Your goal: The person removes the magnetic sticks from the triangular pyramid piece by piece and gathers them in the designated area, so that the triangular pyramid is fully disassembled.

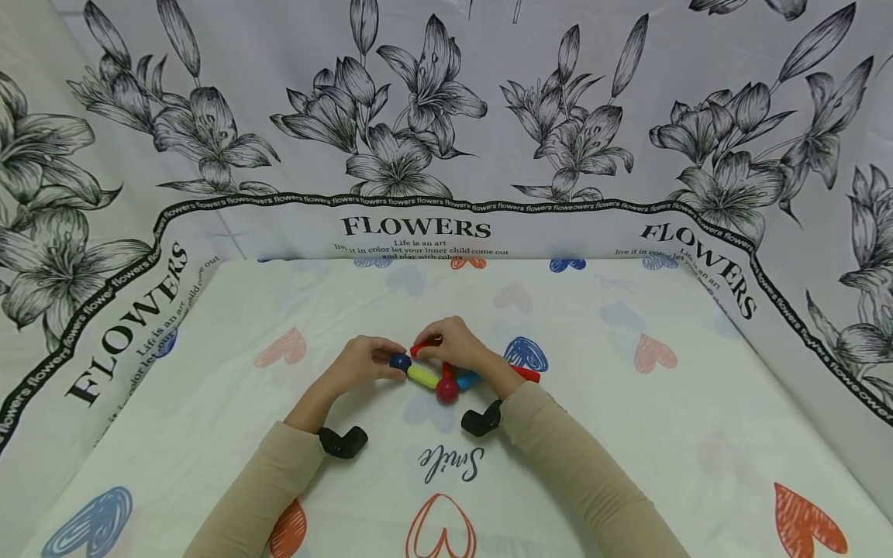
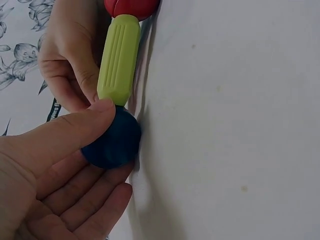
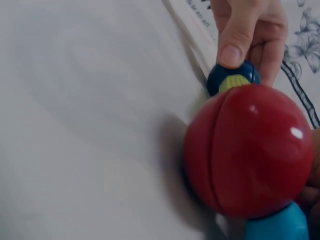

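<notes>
Rods and balls of a construction toy are joined together on the table cloth. My left hand pinches the dark blue ball between thumb and fingers. From that ball a yellow-green rod runs to the red ball. A light blue rod leaves the red ball on its other side, and a short red rod points away behind it. My right hand holds a red piece in its fingertips, close to the blue ball; the fingers partly hide it.
Another red rod shows beyond the right wrist. Black wrist cameras sit at both cuffs. White cloth printed with hearts covers the table, and flower-printed curtains stand at the back and sides.
</notes>
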A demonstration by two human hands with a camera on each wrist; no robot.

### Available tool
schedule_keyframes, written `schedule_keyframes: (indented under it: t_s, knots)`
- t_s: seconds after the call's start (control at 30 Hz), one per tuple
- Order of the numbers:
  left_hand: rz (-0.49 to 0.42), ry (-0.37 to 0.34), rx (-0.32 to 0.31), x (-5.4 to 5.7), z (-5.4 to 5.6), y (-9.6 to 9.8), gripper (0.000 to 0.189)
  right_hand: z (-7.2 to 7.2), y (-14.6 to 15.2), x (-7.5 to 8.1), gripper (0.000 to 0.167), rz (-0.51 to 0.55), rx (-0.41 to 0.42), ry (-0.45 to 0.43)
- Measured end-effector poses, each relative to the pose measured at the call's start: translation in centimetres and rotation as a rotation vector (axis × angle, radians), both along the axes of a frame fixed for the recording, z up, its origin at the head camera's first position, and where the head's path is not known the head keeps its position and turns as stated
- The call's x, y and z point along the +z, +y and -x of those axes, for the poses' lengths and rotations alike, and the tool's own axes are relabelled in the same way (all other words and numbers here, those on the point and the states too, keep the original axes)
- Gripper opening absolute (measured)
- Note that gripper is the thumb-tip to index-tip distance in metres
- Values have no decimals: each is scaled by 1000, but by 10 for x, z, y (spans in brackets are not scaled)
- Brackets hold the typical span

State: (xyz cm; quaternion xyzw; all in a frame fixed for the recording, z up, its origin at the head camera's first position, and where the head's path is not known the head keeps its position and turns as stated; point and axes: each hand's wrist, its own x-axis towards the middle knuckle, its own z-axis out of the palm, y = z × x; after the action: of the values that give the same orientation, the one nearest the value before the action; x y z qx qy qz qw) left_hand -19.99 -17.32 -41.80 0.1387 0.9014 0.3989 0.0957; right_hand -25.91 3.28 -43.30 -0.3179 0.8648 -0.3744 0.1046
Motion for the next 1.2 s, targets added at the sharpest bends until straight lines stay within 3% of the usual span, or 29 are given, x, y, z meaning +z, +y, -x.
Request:
schedule_keyframes:
  t_s: [0.13, 0.6, 1.2]
  knots:
    - [16, -9, 2, 1, 0, 0, 40, 2, -1, -1, 20, 15, -62, 11]
    - [15, -10, 7, -1, 0, -1, 41, -6, 6, 6, 23, 72, -86, 21]
    - [1, 1, 18, 0, -2, -2, 41, -39, 6, 17, 20, 183, -118, -96]
